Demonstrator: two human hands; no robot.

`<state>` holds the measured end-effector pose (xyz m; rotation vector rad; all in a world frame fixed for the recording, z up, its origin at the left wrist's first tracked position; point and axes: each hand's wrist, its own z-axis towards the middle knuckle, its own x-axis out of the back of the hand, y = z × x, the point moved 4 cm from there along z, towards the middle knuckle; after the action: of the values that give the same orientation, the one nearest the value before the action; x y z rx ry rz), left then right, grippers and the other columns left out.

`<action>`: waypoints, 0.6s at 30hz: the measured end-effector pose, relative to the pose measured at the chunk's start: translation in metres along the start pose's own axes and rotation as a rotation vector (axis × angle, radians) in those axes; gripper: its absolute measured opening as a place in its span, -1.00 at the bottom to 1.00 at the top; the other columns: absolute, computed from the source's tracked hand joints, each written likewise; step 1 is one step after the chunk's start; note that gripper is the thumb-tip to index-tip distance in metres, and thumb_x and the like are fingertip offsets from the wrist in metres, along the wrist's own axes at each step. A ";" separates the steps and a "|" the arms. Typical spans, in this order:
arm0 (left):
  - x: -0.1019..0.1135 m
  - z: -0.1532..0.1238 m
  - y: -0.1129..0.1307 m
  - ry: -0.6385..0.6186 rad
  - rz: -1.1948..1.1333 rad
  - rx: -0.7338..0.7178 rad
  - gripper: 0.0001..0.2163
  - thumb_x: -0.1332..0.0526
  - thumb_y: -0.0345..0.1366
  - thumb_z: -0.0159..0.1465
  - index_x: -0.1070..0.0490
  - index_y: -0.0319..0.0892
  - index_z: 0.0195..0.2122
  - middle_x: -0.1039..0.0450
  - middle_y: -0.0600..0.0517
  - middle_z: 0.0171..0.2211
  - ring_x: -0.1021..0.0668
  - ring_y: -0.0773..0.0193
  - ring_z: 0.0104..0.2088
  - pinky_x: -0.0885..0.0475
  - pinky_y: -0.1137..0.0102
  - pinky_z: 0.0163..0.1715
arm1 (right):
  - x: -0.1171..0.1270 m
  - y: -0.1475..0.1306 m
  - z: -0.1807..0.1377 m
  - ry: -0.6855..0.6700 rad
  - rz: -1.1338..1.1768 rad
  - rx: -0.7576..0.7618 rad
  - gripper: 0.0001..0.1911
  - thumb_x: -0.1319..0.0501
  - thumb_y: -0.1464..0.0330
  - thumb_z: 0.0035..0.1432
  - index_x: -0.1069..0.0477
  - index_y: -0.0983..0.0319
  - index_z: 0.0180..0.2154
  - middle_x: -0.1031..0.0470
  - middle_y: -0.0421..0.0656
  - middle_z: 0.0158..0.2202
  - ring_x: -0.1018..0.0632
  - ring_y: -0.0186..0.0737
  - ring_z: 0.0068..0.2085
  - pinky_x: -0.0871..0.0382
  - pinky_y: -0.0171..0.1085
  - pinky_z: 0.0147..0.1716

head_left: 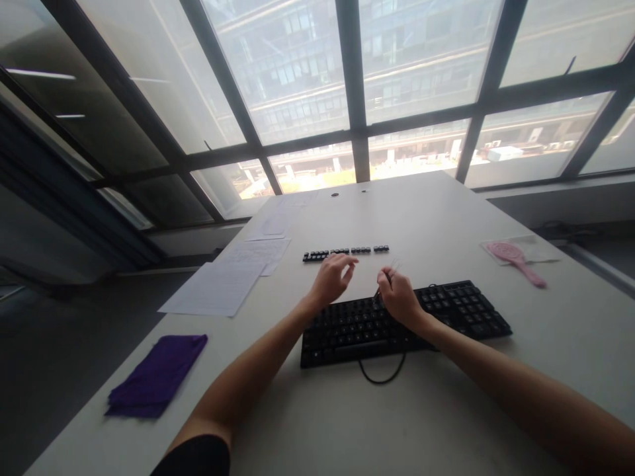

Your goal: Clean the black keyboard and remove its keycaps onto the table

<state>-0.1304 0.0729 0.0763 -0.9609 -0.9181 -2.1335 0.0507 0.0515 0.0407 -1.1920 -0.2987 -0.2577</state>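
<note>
A black keyboard [357, 327] lies on the white table in front of me. My right hand [397, 297] is closed around a keycap puller [389, 272], a small tool with thin wires showing above the fingers. Its dark lower end meets the keyboard's upper key rows. To the left, my left hand [333, 277] hovers over the keyboard's back edge with fingers loosely bent and apart, nothing visible in them. Just beyond it, removed black keycaps [361, 250] stand in a line on the table; the hand partly covers them.
A purple folded cloth [156, 375] lies at the left, with printed paper sheets [213, 289] behind it. A pink hairbrush [518, 259] rests on a clear plastic bag at the right. The keyboard's black cable [381, 381] loops out at the front. Windows stand behind the table [411, 211].
</note>
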 end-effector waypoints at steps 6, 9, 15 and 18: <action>-0.032 -0.055 0.070 -0.139 0.041 0.022 -0.80 -0.04 -0.50 0.33 -0.39 -0.11 -0.19 -0.46 -0.06 -0.26 -0.46 0.12 -0.21 -0.41 0.22 -0.13 | -0.004 0.001 0.000 -0.080 -0.271 0.058 -0.72 0.04 0.32 0.32 -0.36 0.21 -0.36 -0.48 -0.12 -0.49 -0.50 -0.17 -0.39 -0.20 -0.31 -0.34; -0.036 -0.066 0.073 -0.135 0.078 0.041 -0.77 0.00 -0.53 0.32 -0.34 -0.10 -0.15 -0.41 -0.06 -0.23 -0.43 0.11 -0.20 -0.41 0.20 -0.12 | -0.008 0.001 0.002 -0.124 -0.328 0.050 -0.72 0.03 0.33 0.33 -0.40 0.23 -0.31 -0.52 -0.08 -0.43 -0.53 -0.15 -0.33 -0.18 -0.32 -0.33; -0.028 -0.068 0.061 -0.130 0.038 0.060 -0.78 0.01 -0.53 0.31 -0.27 -0.08 -0.16 -0.37 -0.04 -0.22 -0.41 0.10 -0.18 -0.41 0.19 -0.13 | -0.018 0.000 0.010 -0.202 -0.413 -0.007 -0.71 0.02 0.36 0.33 -0.44 0.24 -0.32 -0.55 -0.03 -0.43 -0.52 -0.15 -0.34 -0.12 -0.30 -0.37; -0.026 -0.070 0.059 -0.129 0.038 0.066 -0.78 0.02 -0.56 0.29 -0.26 -0.09 -0.20 -0.37 -0.05 -0.22 -0.40 0.10 -0.18 -0.41 0.19 -0.14 | -0.023 0.002 0.012 -0.215 -0.410 -0.021 -0.71 0.01 0.35 0.33 -0.45 0.24 -0.31 -0.55 -0.03 -0.42 -0.51 -0.16 -0.35 -0.11 -0.30 -0.38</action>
<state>-0.0978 -0.0097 0.0405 -1.0843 -1.0177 -2.0159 0.0288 0.0647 0.0349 -1.1738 -0.7328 -0.4905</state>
